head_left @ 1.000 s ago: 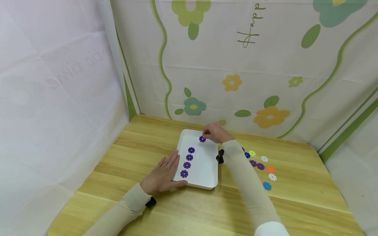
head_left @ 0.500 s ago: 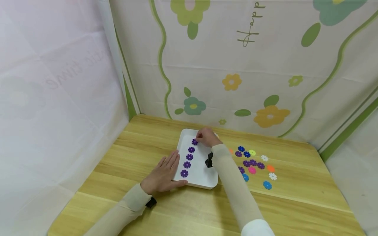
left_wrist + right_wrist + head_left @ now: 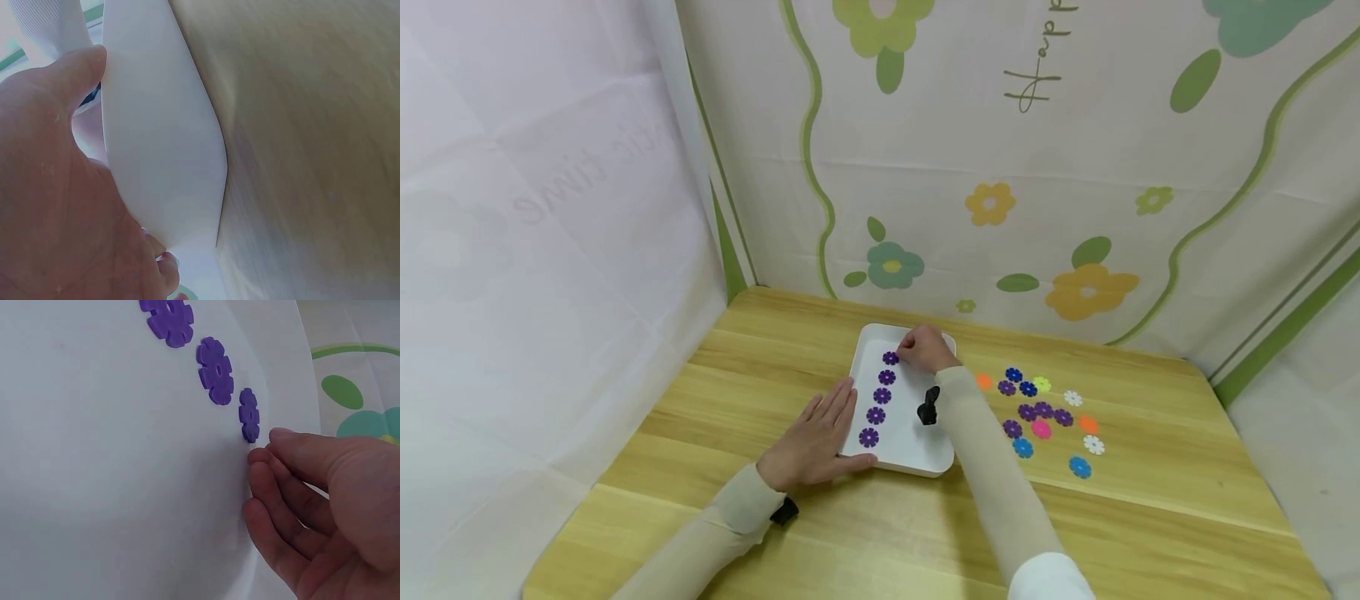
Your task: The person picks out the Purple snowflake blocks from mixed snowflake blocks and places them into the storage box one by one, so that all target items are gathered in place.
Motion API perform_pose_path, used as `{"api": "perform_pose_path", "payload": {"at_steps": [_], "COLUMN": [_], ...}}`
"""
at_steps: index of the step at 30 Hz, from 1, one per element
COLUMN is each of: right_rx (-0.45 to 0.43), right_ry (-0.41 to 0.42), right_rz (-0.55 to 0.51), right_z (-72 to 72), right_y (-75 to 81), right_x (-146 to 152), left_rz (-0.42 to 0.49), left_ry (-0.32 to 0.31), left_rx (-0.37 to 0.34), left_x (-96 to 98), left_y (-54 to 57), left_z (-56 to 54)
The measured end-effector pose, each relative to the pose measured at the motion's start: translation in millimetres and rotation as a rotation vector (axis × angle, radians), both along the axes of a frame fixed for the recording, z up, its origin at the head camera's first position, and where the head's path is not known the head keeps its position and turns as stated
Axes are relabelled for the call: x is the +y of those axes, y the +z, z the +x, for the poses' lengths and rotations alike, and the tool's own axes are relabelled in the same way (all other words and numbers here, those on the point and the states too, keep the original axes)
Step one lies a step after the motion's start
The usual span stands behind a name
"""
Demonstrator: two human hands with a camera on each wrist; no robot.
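Probably to steady the white tray, the left hand rests straight fingers along its edge; at the right hand, by nearly meeting fingertips, sits a purple snowflake disc, whether pinched I cannot tell

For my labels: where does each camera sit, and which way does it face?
Head: worn there, facing forward and down; tray, table, left hand, right hand show.
Left wrist: worn there, facing tray's side and table; left hand shows.
Right wrist: worn there, facing purple discs in tray; right hand shows.
Head and right wrist share purple discs.
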State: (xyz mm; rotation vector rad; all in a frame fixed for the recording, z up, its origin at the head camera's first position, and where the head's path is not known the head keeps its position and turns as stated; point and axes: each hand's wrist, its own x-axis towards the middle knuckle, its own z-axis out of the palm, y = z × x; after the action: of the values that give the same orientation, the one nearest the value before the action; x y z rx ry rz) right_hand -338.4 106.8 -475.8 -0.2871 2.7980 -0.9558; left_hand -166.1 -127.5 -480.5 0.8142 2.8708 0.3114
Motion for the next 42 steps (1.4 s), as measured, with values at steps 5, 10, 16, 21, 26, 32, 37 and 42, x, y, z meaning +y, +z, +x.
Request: {"api": "perform_pose_path", "payload": {"at_steps": [5, 10, 16, 21, 26, 32, 37, 42], "right_rx": [-0.002, 0.002, 0.078, 0.149, 0.166, 0.068, 0.086, 0.146], "right_ry": [0.083, 0.211, 0.323, 0.402, 0.430, 0.392, 0.387, 0.376], "right_rz": [0.048, 0.082, 0.138, 0.202, 0.250, 0.265, 0.245, 0.220], "right_z": [-0.2, 8.5, 24.4, 45.7, 71.6, 97.4, 112.1, 121.1], "right_y": [13.4, 39.0, 59.5, 62.9, 58.5, 45.2, 27.5, 9.4], "right_x": [15.6, 41.8, 82.6, 120.3, 153.2, 180.4, 193.1, 199.1], "left_rz": [0.006, 0.011, 0.017, 0.017, 0.009, 0.005, 0.023, 0.030], "left_ry": [-0.001, 0.001, 0.004, -0.003, 0.000, 0.001, -0.002, -0.007], "left_rx": [-0.010, -0.019, -0.035, -0.029, -0.023, -0.015, -0.012, -0.019], "left_x": [0.5, 0.0, -0.4, 0.1, -0.3, -2.5, -2.6, -1.7], "left_y": [0.6, -0.5, -0.1, -0.2, -2.1, -4.9, -4.0, -2.3], "left_z": [-0.6, -1.5, -1.4, -1.0, 0.0, 0.0, -0.3, 0.2]}}
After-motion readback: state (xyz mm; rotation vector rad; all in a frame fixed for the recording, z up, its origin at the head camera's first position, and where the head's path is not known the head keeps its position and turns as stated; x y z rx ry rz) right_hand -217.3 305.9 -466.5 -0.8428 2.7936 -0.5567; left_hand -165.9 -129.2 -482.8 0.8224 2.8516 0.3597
